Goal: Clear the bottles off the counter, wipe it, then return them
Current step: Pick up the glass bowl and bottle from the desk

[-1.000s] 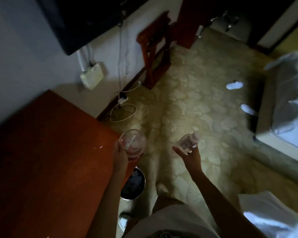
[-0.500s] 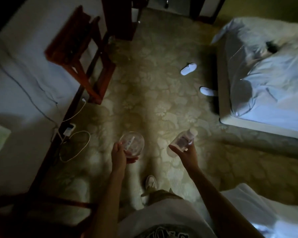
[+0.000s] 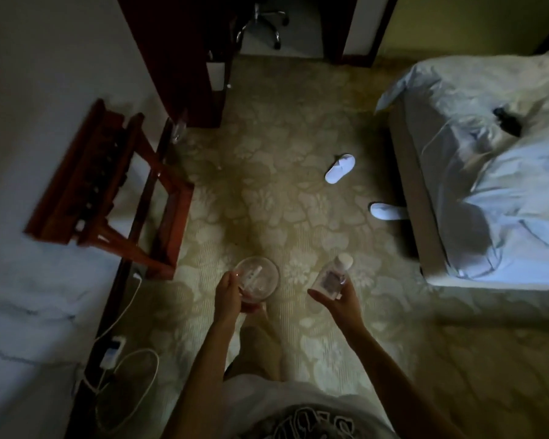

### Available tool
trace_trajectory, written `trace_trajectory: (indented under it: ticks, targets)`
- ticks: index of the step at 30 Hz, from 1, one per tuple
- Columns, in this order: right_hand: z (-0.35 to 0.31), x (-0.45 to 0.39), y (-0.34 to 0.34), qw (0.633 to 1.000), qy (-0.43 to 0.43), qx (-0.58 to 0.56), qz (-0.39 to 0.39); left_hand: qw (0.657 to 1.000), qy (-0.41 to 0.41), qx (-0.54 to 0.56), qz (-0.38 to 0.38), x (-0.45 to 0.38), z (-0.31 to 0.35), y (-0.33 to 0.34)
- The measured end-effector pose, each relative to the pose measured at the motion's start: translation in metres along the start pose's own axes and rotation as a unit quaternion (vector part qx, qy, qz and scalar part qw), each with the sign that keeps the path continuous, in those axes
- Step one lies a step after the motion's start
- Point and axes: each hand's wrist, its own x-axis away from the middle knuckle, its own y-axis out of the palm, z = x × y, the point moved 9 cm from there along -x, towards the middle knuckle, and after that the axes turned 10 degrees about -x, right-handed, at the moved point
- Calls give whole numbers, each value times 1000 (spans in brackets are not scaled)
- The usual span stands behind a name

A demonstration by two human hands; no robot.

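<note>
Over patterned carpet, mid-room: left hand (image 3: 232, 296) wrapped round a wide clear container (image 3: 258, 282), seen from above, round-rimmed, with pale shapes inside too dim to name. Right hand (image 3: 338, 299) gripping a small clear bottle (image 3: 330, 278) with a white cap, tilted up and away, label blurred. Both carried clear of any surface.

A second ago, held just beside a red-brown wooden counter; now no counter in sight, only floor ahead. Judged as the clearing step under way, both items being taken off to somewhere temporary; wiping not yet started.

Outward: carpet (image 3: 282, 191) in a soft, pale floral relief; wooden folding rack (image 3: 108, 191) at left, hard and reddish; white cable (image 3: 130, 369) looped by the wall. Farther right, two white slippers (image 3: 339, 169) on the floor, one partly under a bed (image 3: 488, 185) with rumpled pale sheets.
</note>
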Motion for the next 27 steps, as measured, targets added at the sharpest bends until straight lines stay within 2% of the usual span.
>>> trace_trajectory:
  ticks: [3,8,11,15,20,24,27]
  targets:
    - [-66,-75,22,1000,-8,0,7,999,15,-43,-15,-70,82,0]
    - [-175,-198,35,998,-43,-27,29,997,68,-26,-26,-151,244,19]
    - [-205,-259,36,995,-37,-61,64,995,79,-17,-51,-206,314,45]
    - [-209,-353,50,993,9,-88,73,995,51,-28,-75,-287,369,84]
    - [-267,-499,72,995,19,-86,52,997,14,-33,-72,-383,456,121]
    - [-366,-626,88,999,-19,-44,2,998,54,-7,-42,-453,569,129]
    - [-438,-711,103,998,-66,-21,0,997,75,16,-16,-502,643,124]
